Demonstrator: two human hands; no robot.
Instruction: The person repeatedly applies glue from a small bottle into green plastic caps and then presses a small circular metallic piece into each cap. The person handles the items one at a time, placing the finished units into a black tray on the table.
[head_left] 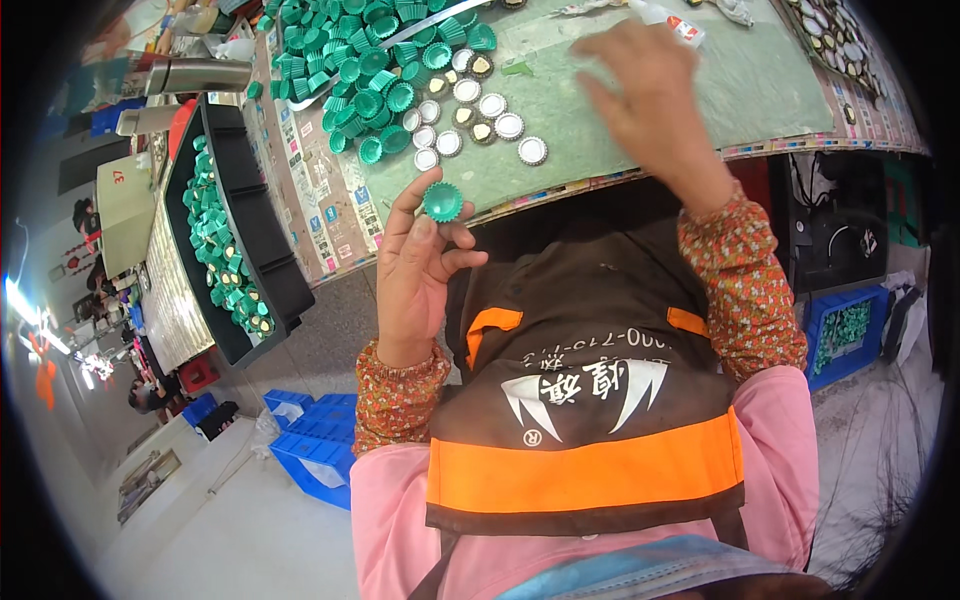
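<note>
In my left hand (410,262), a green bottle cap (443,201) with a fluted rim is pinched between thumb and fingers, its hollow side facing up. My right hand (645,100) is over the green cloth (560,100), slightly blurred, with thumb and fingers apart and nothing visible between them. Just beyond it lies a white bottle (672,22) with a red mark. A heap of green bottle caps (370,70) covers the far left of the cloth. Several silver bottle caps (491,106) are spread beside the heap, some with pale yellowish pieces inside.
A black tray (262,215) of green caps with yellowish pieces stands at the left. More dark-rimmed caps (840,45) fill a tray at the far right. Blue crates (318,445) sit on the floor at left, and another blue crate (845,335) holds green things at right.
</note>
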